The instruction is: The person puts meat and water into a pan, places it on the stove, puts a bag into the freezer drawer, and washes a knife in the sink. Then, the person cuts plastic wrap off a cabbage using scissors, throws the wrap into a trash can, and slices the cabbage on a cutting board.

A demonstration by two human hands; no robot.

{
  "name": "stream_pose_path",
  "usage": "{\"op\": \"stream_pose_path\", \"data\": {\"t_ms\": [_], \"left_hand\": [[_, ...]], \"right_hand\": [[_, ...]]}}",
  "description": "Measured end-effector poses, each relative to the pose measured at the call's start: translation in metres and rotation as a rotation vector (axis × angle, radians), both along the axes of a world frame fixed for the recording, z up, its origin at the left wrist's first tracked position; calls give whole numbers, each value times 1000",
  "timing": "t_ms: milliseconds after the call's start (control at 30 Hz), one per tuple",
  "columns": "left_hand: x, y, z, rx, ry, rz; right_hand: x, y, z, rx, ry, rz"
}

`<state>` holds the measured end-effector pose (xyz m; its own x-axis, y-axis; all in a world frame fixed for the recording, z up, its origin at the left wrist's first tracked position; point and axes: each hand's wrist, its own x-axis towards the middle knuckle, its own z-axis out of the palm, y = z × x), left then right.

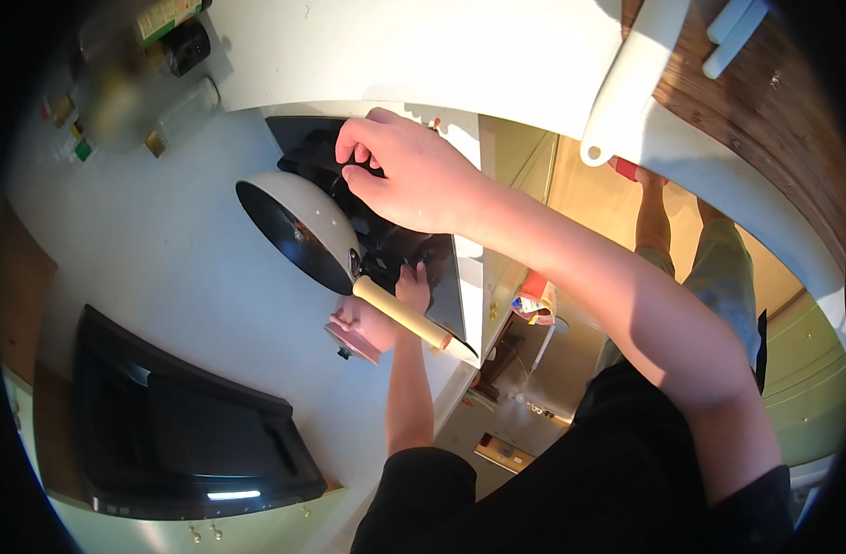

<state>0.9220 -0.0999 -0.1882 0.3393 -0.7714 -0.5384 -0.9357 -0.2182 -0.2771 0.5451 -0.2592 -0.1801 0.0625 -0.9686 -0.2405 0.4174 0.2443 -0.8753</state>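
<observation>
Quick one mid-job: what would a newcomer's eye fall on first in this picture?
Likely the dark-lined pan near the centre, its pale handle slanting toward the lower right. Next, the right hand, loosely curled in front of the black cooktop. Then the large black appliance at lower left, with its glowing strip.

Kitchen, black hob (392, 244), frying pan (292, 236) (pale-handled)
</observation>
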Motion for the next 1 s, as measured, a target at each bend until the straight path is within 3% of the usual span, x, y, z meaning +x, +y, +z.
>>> {"op": "stream_pose_path", "data": {"t_ms": [433,533,667,933,1000], "left_hand": [[-12,-7,5,30,-32,55],[15,-1,-3,4,-29,-43],[52,8,-13,-22,14,17],[46,7,-6,-31,-12,91],[39,1,-4,61,-42,229]], "right_hand": [[-11,12,-2,45,-14,78],[-14,16,-3,45,-16,75],[-14,21,1,38,-39,87],[-6,26,3,13,19,56],[-4,27,2,13,12,50]]}}
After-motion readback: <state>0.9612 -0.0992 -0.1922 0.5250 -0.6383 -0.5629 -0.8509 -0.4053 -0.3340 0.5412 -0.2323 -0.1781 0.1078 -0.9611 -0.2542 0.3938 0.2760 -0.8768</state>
